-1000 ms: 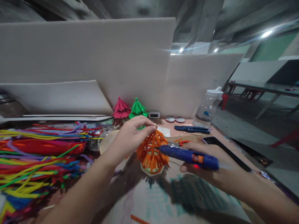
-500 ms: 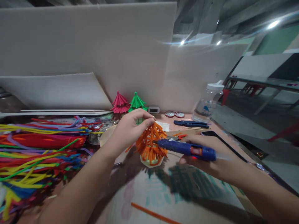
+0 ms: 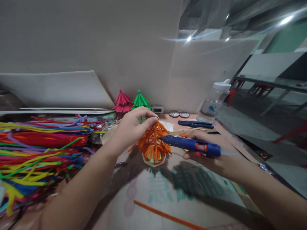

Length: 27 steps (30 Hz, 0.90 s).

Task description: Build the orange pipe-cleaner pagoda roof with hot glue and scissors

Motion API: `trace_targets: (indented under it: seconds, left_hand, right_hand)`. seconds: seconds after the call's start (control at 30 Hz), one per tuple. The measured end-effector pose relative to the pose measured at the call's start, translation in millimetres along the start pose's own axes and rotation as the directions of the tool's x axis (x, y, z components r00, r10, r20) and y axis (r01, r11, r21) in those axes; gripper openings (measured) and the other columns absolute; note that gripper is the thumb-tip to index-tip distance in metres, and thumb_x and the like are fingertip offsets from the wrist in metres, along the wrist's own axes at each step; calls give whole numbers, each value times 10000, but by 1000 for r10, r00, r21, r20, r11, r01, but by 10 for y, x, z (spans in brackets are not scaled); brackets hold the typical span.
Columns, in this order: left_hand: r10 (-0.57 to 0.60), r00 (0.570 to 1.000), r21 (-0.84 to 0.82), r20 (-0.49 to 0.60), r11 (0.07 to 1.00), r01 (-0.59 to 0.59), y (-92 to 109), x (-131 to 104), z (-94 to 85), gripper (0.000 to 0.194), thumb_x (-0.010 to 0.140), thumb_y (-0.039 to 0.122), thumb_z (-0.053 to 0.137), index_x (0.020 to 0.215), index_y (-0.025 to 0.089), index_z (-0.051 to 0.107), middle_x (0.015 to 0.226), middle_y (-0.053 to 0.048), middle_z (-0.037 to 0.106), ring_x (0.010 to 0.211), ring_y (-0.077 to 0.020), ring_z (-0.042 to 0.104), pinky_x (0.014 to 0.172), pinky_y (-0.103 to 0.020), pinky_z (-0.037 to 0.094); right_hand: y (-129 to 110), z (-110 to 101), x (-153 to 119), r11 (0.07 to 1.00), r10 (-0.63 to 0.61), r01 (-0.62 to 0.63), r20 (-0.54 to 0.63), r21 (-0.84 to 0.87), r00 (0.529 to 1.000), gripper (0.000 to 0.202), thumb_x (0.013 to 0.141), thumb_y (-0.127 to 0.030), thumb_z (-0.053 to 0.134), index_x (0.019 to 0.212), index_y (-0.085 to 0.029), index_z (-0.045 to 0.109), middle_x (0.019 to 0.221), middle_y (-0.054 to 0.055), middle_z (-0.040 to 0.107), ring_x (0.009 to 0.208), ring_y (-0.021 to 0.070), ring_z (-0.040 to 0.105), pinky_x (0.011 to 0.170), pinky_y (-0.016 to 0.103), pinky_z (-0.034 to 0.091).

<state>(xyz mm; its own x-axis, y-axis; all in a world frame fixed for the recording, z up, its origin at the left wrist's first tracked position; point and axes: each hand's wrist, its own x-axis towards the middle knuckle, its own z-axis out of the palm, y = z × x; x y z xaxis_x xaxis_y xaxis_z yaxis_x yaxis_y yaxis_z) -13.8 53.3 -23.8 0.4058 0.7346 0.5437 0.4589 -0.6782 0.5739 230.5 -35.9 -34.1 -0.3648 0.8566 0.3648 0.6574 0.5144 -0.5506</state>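
Observation:
An orange pipe-cleaner tree (image 3: 153,143) stands on a pale base (image 3: 154,160) in the middle of the work surface. My left hand (image 3: 136,126) pinches the tip of this tree between thumb and finger. In my right hand (image 3: 208,147) is a blue hot glue gun (image 3: 192,145), its nozzle against or very near the tree's right side. A small red light glows under the gun. One loose orange pipe cleaner (image 3: 168,215) lies in front. Behind my left hand stand a pink tree (image 3: 123,102) and a green tree (image 3: 139,100) of the same make.
Bundles of coloured pipe cleaners (image 3: 35,150) cover the left side. At the back right stand a water bottle (image 3: 212,103), dark blue pliers-like tool (image 3: 195,124) and two round red-rimmed discs (image 3: 179,114). White boards (image 3: 55,89) lean behind; a small digital display (image 3: 157,109) sits below them.
The view has shifted slightly, so things on the table sit a little higher in it. Both hands keep their hold, and the glue gun stays at the orange tree.

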Motion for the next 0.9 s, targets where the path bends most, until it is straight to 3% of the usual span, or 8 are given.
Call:
trace_targets:
  seconds: [0.43, 0.9]
  left_hand:
    - [7, 1000, -2, 6, 1000, -7, 1, 7, 5, 177, 901, 306, 612, 881, 162, 714, 903, -32, 699, 835, -165, 633, 801, -278, 462]
    - [20, 1000, 2, 2, 1000, -20, -6, 11, 7, 182, 901, 314, 616, 882, 164, 717, 897, -29, 702, 818, -160, 630, 784, -273, 467]
  right_hand:
    - [85, 52, -6, 997, 58, -56, 22, -52, 998, 249, 872, -464, 665, 860, -236, 567, 759, -20, 614, 639, 146, 535, 571, 259, 367]
    - [110, 97, -34, 999, 8, -10, -45, -50, 999, 243, 862, -435, 691, 1012, -255, 628, 935, 36, 719, 753, 195, 648, 624, 277, 451]
